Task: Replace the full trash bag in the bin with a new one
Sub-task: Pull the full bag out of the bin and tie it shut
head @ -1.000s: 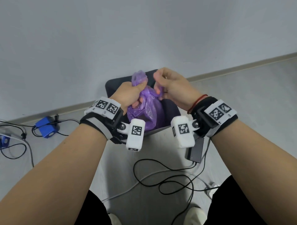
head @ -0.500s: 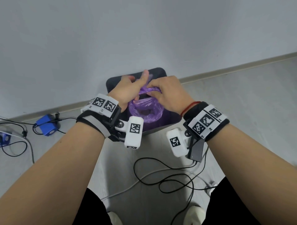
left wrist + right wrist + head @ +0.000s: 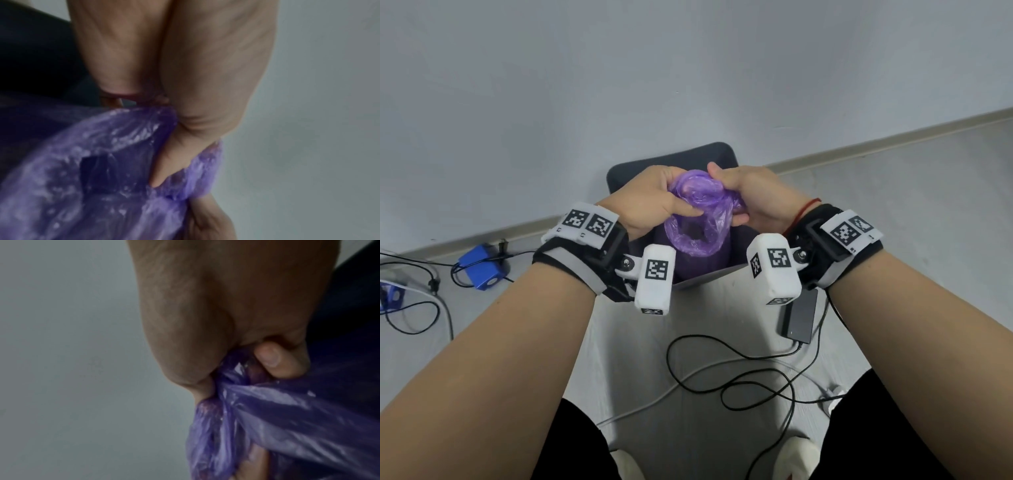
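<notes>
Gripping the gathered top of the purple trash bag [image 3: 697, 219], the left hand [image 3: 654, 202] and the right hand [image 3: 756, 198] each held bunched plastic in curled fingers. That bag sat in the dark bin [image 3: 671, 162] against the wall, its mouth partly open between both hands, above the cable-strewn floor [image 3: 722, 325].

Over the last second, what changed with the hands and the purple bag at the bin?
A second ago the left hand fisted the purple bag neck upright while the right hand pinched beside it. Both then dropped onto the bag's top; now they have spread slightly, each gripping gathered film, leaving an open loop below. The bag remains in the dark bin; floor cables unchanged.
</notes>
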Demonstrator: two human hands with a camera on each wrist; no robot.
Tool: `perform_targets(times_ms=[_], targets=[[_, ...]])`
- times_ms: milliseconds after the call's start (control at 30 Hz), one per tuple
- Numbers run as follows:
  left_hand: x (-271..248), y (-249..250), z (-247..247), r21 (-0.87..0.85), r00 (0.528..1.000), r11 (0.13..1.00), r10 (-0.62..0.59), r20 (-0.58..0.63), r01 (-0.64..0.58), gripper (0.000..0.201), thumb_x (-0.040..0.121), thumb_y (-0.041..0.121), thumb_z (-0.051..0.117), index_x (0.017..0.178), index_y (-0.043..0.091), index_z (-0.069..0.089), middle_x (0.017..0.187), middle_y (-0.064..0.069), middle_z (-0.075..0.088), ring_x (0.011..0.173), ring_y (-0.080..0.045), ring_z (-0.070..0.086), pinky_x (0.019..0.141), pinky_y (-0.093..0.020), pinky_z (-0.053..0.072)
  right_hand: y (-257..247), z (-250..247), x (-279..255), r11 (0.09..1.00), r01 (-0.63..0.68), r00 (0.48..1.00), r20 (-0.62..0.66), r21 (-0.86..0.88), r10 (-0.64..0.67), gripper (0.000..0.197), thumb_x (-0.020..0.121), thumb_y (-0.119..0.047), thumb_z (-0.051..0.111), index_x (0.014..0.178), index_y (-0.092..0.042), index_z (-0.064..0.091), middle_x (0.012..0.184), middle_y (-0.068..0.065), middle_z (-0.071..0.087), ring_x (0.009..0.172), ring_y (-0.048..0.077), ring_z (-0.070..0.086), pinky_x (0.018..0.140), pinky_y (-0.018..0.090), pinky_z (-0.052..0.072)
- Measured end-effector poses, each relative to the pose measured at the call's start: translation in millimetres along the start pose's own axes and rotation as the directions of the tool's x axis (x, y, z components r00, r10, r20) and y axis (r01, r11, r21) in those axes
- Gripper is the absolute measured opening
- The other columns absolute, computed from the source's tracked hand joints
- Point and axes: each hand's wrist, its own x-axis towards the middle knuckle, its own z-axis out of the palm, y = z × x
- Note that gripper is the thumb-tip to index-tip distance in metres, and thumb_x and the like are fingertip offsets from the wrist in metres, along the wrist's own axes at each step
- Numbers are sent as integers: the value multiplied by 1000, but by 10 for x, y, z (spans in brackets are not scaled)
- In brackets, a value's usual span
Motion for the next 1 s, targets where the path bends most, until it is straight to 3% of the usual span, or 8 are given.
perform_targets(times_ms=[267,367,433,533,633,767,867,1000], targets=[[20,-3,83,311,943,939,228,-244,-147,49,67,20,90,104,17,58,88,-2,64,74,-11,61,72,-20,53,1,-6,26,999,-6,1000,-17,32,6,38,102,-33,46,82,-5,59,53,3,48,38,11,35,35,20,23],[9,27,59,584,862,789,419,-286,-190,60,60,30,93,101,23,50,75,7,48,61,-7,43,58,-18,43,-17,-30,12,994,-29,1000,7,105,28,36,102,-35,47,83,-7,60,53,2,47,40,12,32,39,22,18],[2,25,96,692,839,704,466,-280,-160,48,66,16,86,96,20,49,66,10,46,55,-4,42,58,-23,45,-35,-43,-8,987,-39,999,36,157,34,39,101,-41,47,85,-8,59,54,1,47,41,11,31,45,26,13],[0,-55,173,665,892,735,382,-242,-134,40,68,3,75,99,16,54,73,6,63,62,-8,61,72,-39,56,-71,-52,-39,975,-38,990,143,221,6,48,94,-54,51,107,-8,53,72,4,46,47,11,37,44,24,17],[-16,-53,181,516,952,848,247,-182,-121,52,67,22,77,114,17,56,103,2,71,90,-17,71,87,-40,58,-72,-67,-38,965,-40,989,148,260,1,50,85,-55,64,109,-13,56,84,7,48,63,18,40,48,23,30],[-58,78,199,354,968,931,168,-186,-93,58,66,39,57,121,23,63,106,5,72,102,-16,69,98,-42,53,-101,-49,-85,956,-58,980,197,288,0,50,95,-51,53,117,-7,60,115,20,49,87,26,51,70,30,41],[-94,108,236,348,933,926,247,-264,-147,38,82,50,58,109,27,69,93,11,74,92,-9,70,93,-39,55,-107,-30,-111,964,-40,977,213,261,-18,50,94,-46,54,118,-3,58,109,16,60,92,22,64,89,33,53],[-57,56,156,354,826,915,348,-445,-194,20,86,40,62,90,23,73,76,-1,74,72,-24,71,75,-48,59,-87,-69,-109,989,50,975,208,142,-79,23,90,-27,62,98,-6,69,89,6,71,82,16,65,80,29,46]])
